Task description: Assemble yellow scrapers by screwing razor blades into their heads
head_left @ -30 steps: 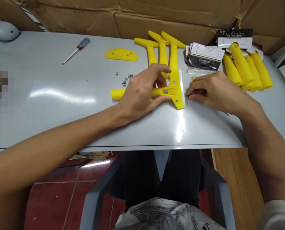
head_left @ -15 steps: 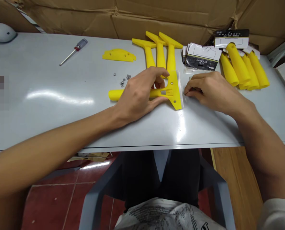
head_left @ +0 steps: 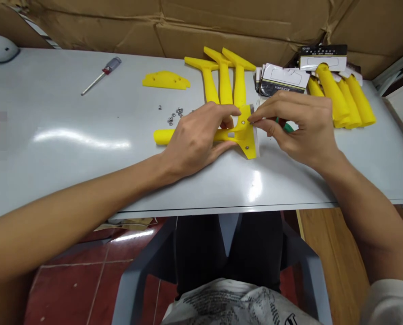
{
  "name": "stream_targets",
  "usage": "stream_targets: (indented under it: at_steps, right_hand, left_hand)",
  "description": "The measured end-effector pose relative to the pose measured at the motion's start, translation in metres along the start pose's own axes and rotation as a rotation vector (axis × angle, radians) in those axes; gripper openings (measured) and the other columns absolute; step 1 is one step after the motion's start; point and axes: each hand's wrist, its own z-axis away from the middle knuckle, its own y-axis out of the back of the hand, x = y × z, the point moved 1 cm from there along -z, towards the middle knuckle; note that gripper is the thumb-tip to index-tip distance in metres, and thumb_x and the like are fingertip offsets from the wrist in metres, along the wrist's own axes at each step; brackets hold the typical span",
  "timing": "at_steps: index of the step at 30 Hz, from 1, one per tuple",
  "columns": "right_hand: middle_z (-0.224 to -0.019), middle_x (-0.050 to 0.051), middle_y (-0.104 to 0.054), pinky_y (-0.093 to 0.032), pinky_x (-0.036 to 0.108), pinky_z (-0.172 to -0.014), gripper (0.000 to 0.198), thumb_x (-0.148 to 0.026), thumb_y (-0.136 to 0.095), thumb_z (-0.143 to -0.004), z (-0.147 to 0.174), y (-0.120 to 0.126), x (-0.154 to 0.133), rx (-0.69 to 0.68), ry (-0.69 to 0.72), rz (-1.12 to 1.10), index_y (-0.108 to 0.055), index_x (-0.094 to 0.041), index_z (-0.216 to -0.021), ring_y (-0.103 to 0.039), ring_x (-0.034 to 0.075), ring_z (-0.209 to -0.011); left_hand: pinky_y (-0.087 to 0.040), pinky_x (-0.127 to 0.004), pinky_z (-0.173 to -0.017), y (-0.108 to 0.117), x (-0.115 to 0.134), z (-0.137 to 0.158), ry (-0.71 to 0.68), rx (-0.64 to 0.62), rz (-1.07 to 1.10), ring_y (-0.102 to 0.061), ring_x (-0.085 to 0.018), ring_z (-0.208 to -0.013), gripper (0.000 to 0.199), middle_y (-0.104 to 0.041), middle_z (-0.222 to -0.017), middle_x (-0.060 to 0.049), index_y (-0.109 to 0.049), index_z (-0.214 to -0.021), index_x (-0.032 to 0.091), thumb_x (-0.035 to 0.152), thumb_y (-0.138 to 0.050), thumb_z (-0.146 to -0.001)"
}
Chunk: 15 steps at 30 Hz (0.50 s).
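Observation:
A yellow scraper lies across the table with its handle pointing left and a thin blade edge along its right side. My left hand is closed around its handle near the head. At the upper hole of that head, my right hand pinches thumb and forefinger together; a tiny dark thing shows at the tips, too small to name. A fastener sits in the lower hole. Something green shows partly behind my right fingers, mostly hidden. Several small screws or nuts lie loose beyond my left hand.
A screwdriver and a yellow cover plate rest toward the back left. Behind my hands lie yellow scraper handles, printed cards and carded yellow handles. A cardboard wall lines the back edge.
My right hand has moved left and slightly up, from the tabletop beside the blade to the scraper's upper hole. The green thing has come into view. My left hand keeps its hold.

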Motion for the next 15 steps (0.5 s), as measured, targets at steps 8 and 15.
stream_targets:
  at_steps: [8,15]
  right_hand:
    - [-0.14,0.012,-0.08,-0.067,0.057,-0.096,0.024,-0.05,-0.074,-0.115,-0.002,-0.015,-0.001,0.007,0.038,0.076,-0.092,-0.034,-0.113,-0.076,0.032,-0.104]
    - [-0.141,0.014,-0.077,-0.069,0.054,-0.091,0.03,-0.06,-0.081,-0.113,0.002,-0.015,-0.011,0.106,-0.019,0.059,-0.086,-0.032,-0.106,-0.072,0.029,-0.098]
  left_hand:
    - [-0.078,-0.058,-0.109,-0.001,0.009,-0.001,0.045,-0.008,0.08,-0.089,-0.034,-0.116,0.051,-0.085,-0.125,-0.011,-0.068,-0.153,0.03,0.074,-0.059,-0.128]
    - [-0.078,-0.057,-0.11,-0.002,0.01,-0.004,0.019,-0.022,0.005,-0.088,-0.034,-0.122,0.049,-0.087,-0.125,-0.012,-0.073,-0.146,0.032,0.072,-0.051,-0.13]
